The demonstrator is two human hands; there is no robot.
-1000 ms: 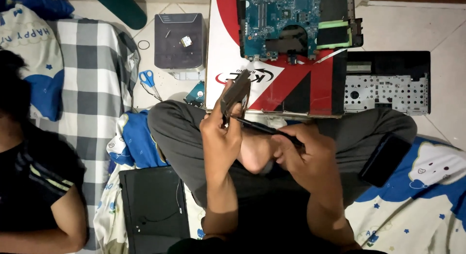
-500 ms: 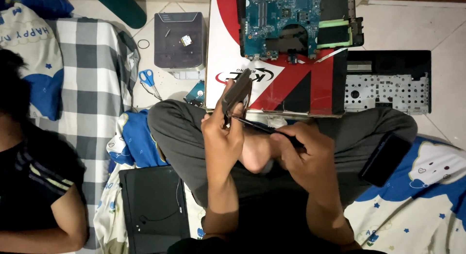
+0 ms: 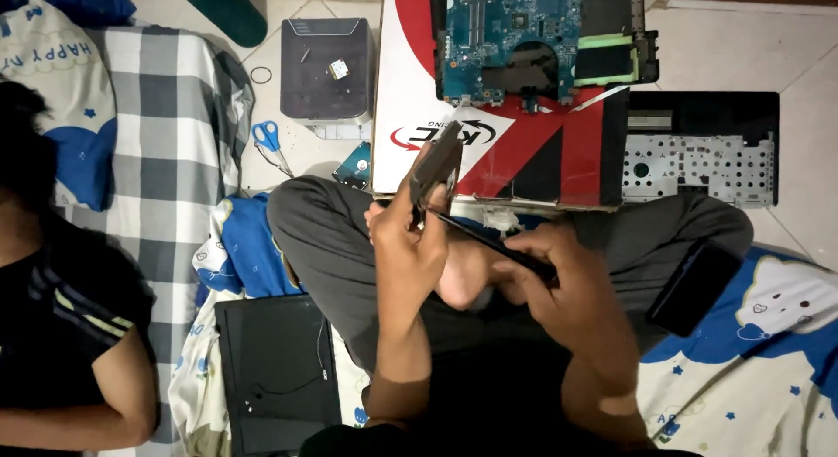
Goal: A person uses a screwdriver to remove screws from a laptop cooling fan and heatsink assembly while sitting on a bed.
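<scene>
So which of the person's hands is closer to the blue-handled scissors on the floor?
The left. The left hand, holding a small dark part, is right of the scissors, across the raised knee. The right hand, gripping a thin dark tool, sits farther right.

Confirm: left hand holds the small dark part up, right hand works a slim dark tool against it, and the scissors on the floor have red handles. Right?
One thing is off: the scissors have blue handles, not red, as the head view shows. The rest stands: the left hand holds the small dark part up, and the right hand works the slim dark tool against it.
</scene>
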